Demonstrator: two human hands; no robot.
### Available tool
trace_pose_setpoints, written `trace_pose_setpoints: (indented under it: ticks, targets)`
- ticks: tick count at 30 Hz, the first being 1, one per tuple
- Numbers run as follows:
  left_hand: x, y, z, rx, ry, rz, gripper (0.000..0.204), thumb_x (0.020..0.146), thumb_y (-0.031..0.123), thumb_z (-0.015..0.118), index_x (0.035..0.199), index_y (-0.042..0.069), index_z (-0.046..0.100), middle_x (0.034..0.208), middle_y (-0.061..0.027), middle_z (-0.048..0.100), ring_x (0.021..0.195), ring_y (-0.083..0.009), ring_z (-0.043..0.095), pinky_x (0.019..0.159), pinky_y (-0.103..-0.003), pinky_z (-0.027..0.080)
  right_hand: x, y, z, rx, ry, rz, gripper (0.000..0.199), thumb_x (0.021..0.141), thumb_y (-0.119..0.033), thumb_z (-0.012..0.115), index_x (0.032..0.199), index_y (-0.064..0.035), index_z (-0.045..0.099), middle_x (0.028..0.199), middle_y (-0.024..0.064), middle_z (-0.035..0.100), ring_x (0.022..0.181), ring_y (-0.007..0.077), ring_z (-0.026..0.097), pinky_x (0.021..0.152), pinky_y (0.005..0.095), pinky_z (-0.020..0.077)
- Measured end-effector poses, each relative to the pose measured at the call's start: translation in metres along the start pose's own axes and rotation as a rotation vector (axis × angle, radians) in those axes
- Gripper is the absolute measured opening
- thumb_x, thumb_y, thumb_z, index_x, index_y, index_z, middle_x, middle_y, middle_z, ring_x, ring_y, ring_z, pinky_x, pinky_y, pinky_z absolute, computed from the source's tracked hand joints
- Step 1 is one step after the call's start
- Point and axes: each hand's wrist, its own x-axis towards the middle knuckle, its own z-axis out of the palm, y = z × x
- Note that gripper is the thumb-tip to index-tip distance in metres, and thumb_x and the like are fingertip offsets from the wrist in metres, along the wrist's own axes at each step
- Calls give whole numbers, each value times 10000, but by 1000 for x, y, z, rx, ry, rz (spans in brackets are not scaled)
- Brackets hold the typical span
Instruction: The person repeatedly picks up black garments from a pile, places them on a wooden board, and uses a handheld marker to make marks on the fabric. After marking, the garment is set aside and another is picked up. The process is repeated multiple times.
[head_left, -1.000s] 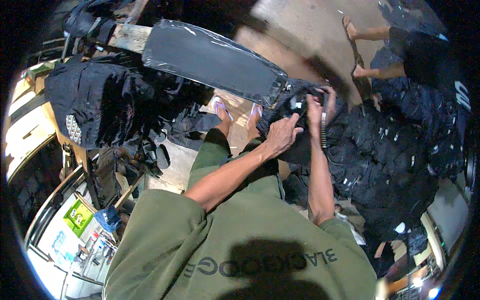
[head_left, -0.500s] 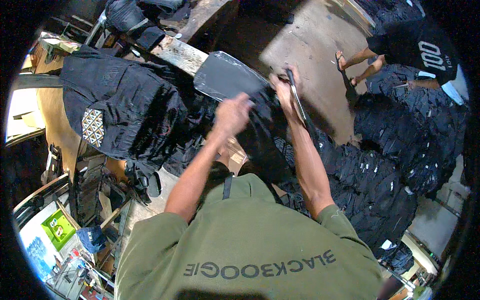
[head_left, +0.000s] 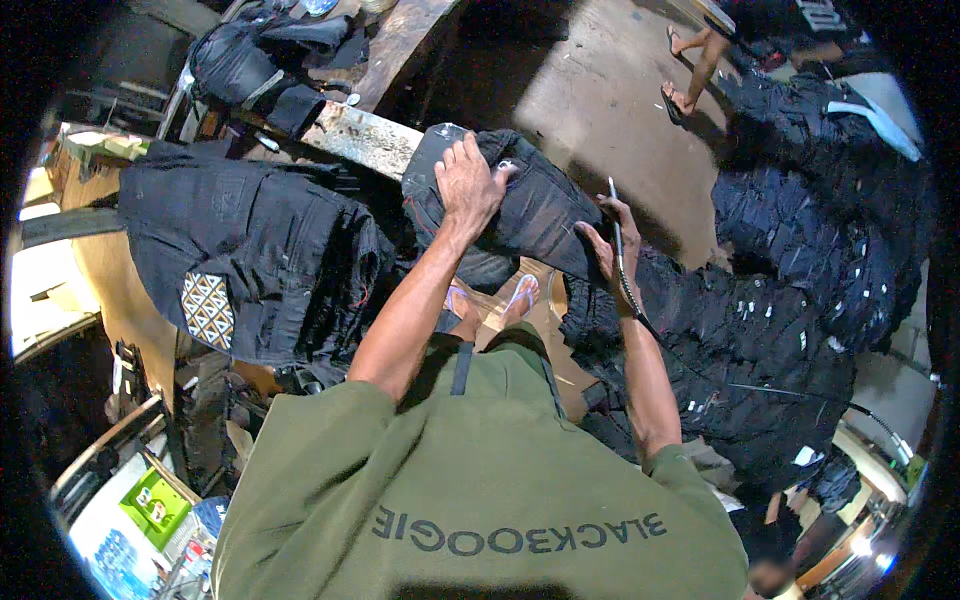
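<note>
under patchy light, a tan floor stretches past a scuffed plank that meets a narrow padded board. a moment ago the board's grey top was largely bare; now a black denim garment is drawn over most of it, only the rounded end showing, so the cloth lies spread within reach of both hands. the left hand has a loose grip, fingers stretched out over that end, thumb by the cloth. the right hand, at the garment's opposite side, has its grip round a slim metal wand, a black hose trailing from it. dark clothing with a patterned patch lies at left; a tagged black heap fills the right, a co-worker's feet beyond.
</note>
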Motion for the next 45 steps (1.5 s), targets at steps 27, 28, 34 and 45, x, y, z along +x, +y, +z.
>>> trace_pose_setpoints:
  ticks: [27,28,34,45]
  targets:
    - [36,-56,-38,-359,-230,-208,923,662,160,985,1425,-39,505,1124,-244,737,1082,-413,722,932,-431,578,50,-35,64,-89,60,-176,575,794,-333,954,1203,-29,688,1153,192,746,1023,395,720,908,458,568]
    - [27,-48,-38,-223,-147,-145,1102,662,248,1008,1544,52,377,1351,-190,636,1265,-396,629,1045,-452,527,45,-37,56,-84,100,-126,468,882,-367,897,1200,-61,740,1032,144,766,910,256,720,849,388,574]
    - [-19,13,9,-28,61,410,844,799,673,808,1475,212,601,1703,-145,348,1602,-385,261,1290,-618,170,2,-38,-11,141,-100,-7,294,1038,-241,728,1216,-8,750,1066,175,792,995,226,763,907,354,591]
    - [2,6,42,66,30,284,767,792,695,817,1293,123,713,1642,-163,460,1598,-354,304,1323,-566,158,29,20,11,147,-278,-534,301,861,-58,819,1154,0,783,1170,178,794,1159,319,762,1106,505,566]
